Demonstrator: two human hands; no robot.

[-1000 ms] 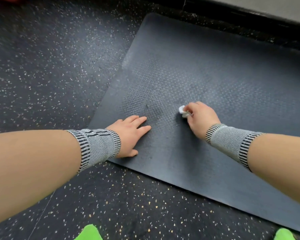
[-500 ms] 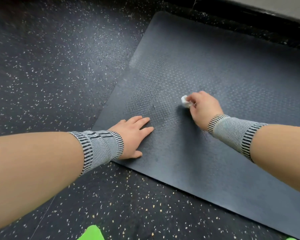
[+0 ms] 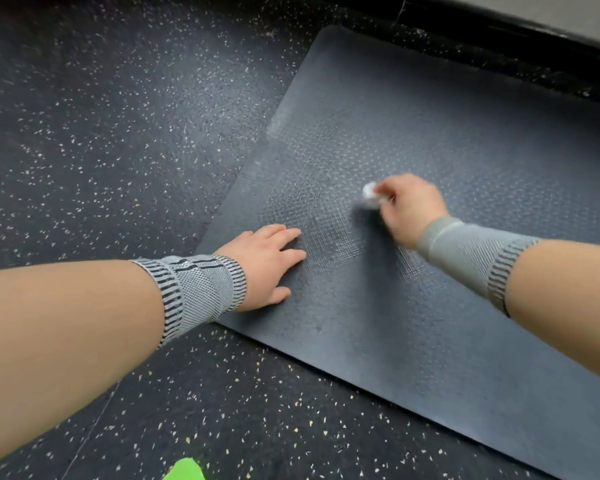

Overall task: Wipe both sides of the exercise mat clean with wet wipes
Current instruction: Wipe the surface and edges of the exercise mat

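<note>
place: gym, prob. fitness room
floor (image 3: 118, 133): dark speckled rubber
on floor: exercise mat (image 3: 465, 133), textured

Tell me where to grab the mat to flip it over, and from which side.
Grip the mat at its near left corner beside the left hand, coming from the floor side: that edge lies free and thin on the floor, so fingers can probably slide under.

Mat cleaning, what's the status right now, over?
Left hand flat on the mat, bracing. Right hand pinching a balled wet wipe, scrubbing mid-mat. Top side only; nothing in the way.
</note>
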